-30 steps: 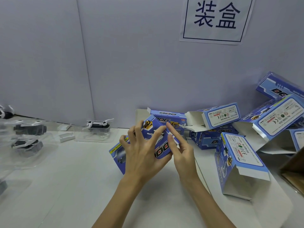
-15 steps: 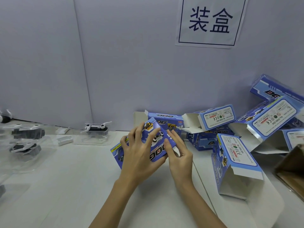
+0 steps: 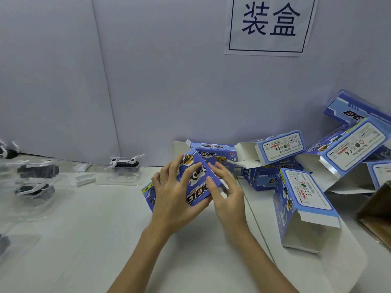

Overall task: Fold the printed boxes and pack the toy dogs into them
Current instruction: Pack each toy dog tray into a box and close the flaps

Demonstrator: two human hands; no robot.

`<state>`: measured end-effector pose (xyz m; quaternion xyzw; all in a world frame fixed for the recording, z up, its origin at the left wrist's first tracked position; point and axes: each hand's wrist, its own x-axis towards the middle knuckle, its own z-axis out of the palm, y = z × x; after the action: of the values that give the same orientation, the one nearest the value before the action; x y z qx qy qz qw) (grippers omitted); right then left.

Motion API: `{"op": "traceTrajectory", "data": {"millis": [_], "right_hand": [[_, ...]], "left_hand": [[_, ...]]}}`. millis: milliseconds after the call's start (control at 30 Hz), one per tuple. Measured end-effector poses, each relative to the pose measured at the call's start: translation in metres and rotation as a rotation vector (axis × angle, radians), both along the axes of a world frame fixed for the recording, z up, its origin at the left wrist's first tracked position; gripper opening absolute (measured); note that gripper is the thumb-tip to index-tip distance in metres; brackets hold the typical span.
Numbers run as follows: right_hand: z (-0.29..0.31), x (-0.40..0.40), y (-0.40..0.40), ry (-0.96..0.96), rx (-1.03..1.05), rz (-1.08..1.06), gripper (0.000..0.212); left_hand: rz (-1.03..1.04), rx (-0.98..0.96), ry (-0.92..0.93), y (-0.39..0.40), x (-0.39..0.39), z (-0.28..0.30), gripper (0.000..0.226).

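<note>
Left hand (image 3: 171, 199) spread and curled around the printed box (image 3: 196, 182), just left of the opened-box pile (image 3: 296, 166), right hand (image 3: 228, 193) pinching its end flap — best tucked squarely, without crushing the panels.

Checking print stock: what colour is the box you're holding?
Blue box with white-and-black dog artwork and "DOG" lettering; a yellow strip on its left edge. Head view.

Left hand (image 3: 171, 193) covers much of the held box (image 3: 196, 182), lower left corner hidden. Toy dogs in clear trays (image 3: 33, 180) at left blurred (details unreadable). Brown carton (image 3: 378, 210) and far-right boxes (image 3: 359, 115) cut by frame edge.
</note>
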<state>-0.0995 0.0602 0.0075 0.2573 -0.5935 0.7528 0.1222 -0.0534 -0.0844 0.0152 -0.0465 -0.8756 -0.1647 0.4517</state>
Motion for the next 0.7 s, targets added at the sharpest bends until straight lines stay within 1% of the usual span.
{"op": "traceTrajectory", "data": {"millis": [133,200,267,333,367,400,433,467,533,567,633,700], "right_hand": [[0.003,-0.007,0.009,-0.045,0.011,0.065,0.035],[0.003,-0.005,0.007,-0.024,0.018,0.072,0.034],[0.003,-0.004,0.005,-0.011,0.031,0.060,0.033],[0.000,-0.005,0.005,-0.026,0.034,-0.003,0.028],[-0.001,-0.007,0.007,-0.038,0.037,-0.070,0.024],[-0.002,-0.009,0.009,-0.054,0.040,-0.134,0.022],[-0.003,-0.012,0.012,-0.073,0.039,-0.175,0.021],[-0.002,-0.013,0.015,-0.090,0.042,-0.186,0.022],[-0.001,-0.015,0.019,-0.111,0.090,-0.121,0.028],[0.000,-0.015,0.021,-0.094,0.139,-0.072,0.034],[0.003,-0.016,0.024,-0.008,0.281,0.002,0.055],[0.004,-0.017,0.028,0.104,0.473,0.035,0.083]], "left_hand": [[-0.015,-0.019,0.016,0.003,0.000,0.000,0.073],[-0.052,0.008,0.020,0.002,0.002,0.002,0.074],[-0.065,0.003,-0.022,-0.001,0.003,0.004,0.077],[0.005,-0.061,-0.170,-0.008,0.003,0.005,0.087],[0.042,-0.086,-0.283,-0.013,0.002,0.003,0.094],[0.048,-0.065,-0.403,-0.017,0.001,0.001,0.101],[0.008,0.017,-0.502,-0.022,-0.001,-0.002,0.106],[-0.065,0.141,-0.562,-0.026,-0.003,-0.004,0.107],[-0.192,0.369,-0.575,-0.032,-0.007,-0.008,0.095],[-0.221,0.461,-0.560,-0.035,-0.008,-0.009,0.088],[-0.253,0.637,-0.510,-0.042,-0.010,-0.009,0.080],[-0.264,0.790,-0.414,-0.050,-0.009,-0.010,0.082]]}}
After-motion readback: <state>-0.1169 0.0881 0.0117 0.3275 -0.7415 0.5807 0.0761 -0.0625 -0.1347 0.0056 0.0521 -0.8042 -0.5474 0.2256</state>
